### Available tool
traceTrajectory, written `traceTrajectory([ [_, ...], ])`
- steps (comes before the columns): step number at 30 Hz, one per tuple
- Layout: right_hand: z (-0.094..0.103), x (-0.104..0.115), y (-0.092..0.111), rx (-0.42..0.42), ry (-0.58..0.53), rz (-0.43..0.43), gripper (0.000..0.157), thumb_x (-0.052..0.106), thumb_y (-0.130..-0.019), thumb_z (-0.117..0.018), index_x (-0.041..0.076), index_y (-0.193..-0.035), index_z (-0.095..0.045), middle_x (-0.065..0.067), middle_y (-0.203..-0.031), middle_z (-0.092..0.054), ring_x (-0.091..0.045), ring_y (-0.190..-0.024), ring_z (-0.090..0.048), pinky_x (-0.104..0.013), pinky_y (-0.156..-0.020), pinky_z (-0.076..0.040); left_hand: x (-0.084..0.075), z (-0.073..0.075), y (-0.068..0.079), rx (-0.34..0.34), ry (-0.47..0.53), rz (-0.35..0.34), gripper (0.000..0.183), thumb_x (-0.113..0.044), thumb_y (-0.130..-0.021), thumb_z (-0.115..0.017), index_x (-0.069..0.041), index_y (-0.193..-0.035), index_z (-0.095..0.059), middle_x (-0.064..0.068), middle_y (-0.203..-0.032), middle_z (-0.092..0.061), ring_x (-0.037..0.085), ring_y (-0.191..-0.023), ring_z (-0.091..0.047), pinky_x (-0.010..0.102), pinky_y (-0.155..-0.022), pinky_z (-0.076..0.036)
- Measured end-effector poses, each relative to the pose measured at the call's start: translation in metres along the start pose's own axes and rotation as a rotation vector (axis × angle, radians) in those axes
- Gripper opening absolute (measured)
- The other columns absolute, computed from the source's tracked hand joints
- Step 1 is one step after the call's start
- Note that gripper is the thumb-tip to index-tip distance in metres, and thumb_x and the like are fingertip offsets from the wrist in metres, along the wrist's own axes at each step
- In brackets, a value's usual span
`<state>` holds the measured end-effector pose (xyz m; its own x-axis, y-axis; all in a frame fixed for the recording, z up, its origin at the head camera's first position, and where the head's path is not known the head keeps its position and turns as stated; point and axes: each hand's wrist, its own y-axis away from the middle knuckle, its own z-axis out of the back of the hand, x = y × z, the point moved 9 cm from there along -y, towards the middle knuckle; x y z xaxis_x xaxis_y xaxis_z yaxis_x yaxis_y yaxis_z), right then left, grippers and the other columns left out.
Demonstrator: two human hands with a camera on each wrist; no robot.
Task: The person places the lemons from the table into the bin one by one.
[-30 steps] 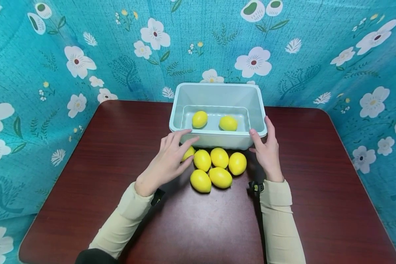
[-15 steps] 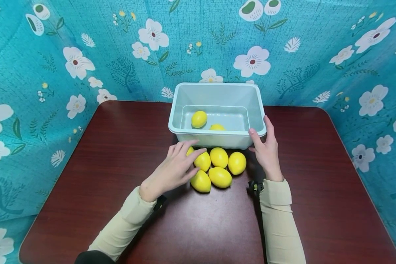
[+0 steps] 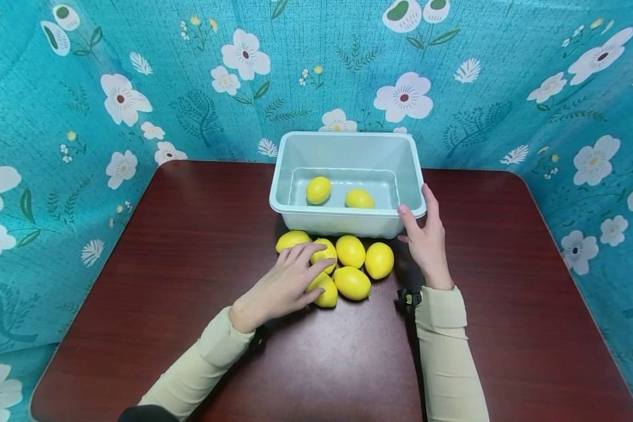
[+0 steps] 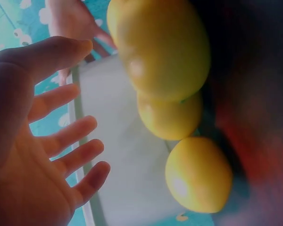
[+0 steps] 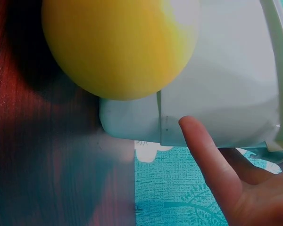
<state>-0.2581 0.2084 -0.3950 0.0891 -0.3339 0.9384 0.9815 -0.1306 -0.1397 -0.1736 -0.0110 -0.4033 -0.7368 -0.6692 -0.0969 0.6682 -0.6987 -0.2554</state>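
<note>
In the head view my left hand (image 3: pixel 287 284) hovers over the left side of a group of lemons, partly covering the front lemon (image 3: pixel 327 296) and the lemon behind it (image 3: pixel 328 251). The left wrist view shows its fingers spread and bent a little, with a gap between them and the nearest lemon (image 4: pixel 165 52). My right hand (image 3: pixel 427 246) grips the front right corner of a pale blue plastic bin (image 3: pixel 343 223), thumb over the rim and fingers along the outer side. Inside the bin lie two lemons, one at left (image 3: pixel 319 190) and one nearer the middle (image 3: pixel 359 198).
Several more lemons sit close before the bin, among them one at the far left (image 3: pixel 292 240) and one at the right (image 3: pixel 379 260). The dark red-brown table (image 3: pixel 190 234) has rounded back corners. A blue flowered cloth (image 3: pixel 306 53) hangs right behind the bin.
My left hand has drawn back from the bin's front rim towards me, down over the lemons. The second lemon in the bin has rolled left, then partly back. My right hand keeps its grip.
</note>
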Motion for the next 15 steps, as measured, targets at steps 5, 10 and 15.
traceTrajectory([
  [5, 0.000, 0.002, 0.000, -0.001, 0.005, 0.010, 0.067, 0.034, -0.089, -0.051, 0.023, -0.144, -0.015, -0.006, -0.146, -0.024, -0.030, -0.115, -0.045, -0.029, -0.058, -0.053, -0.004, -0.010, 0.004, 0.023, 0.008, -0.022, 0.052, -0.028, -0.078, -0.063, -0.021, -0.127, -0.045, 0.006, -0.130, -0.040, 0.022, -0.120, -0.034, 0.041, -0.087, -0.033],
  [10, 0.001, 0.002, 0.000, -0.003, 0.010, 0.015, 0.067, 0.034, -0.089, -0.051, 0.023, -0.144, -0.016, -0.006, -0.146, -0.024, -0.031, -0.115, -0.046, -0.030, -0.057, -0.053, -0.009, -0.020, 0.007, 0.073, 0.018, -0.038, 0.055, -0.030, -0.079, -0.064, -0.020, -0.129, -0.044, 0.004, -0.132, -0.039, 0.022, -0.122, -0.033, 0.042, -0.089, -0.032],
  [15, 0.000, 0.002, 0.000, -0.002, 0.007, 0.022, 0.067, 0.034, -0.089, -0.051, 0.022, -0.144, -0.016, -0.006, -0.146, -0.025, -0.031, -0.113, -0.047, -0.028, -0.057, -0.053, -0.014, -0.029, 0.009, 0.088, 0.000, -0.062, 0.055, -0.032, -0.078, -0.065, -0.018, -0.128, -0.045, 0.004, -0.133, -0.040, 0.023, -0.121, -0.035, 0.043, -0.092, -0.032],
])
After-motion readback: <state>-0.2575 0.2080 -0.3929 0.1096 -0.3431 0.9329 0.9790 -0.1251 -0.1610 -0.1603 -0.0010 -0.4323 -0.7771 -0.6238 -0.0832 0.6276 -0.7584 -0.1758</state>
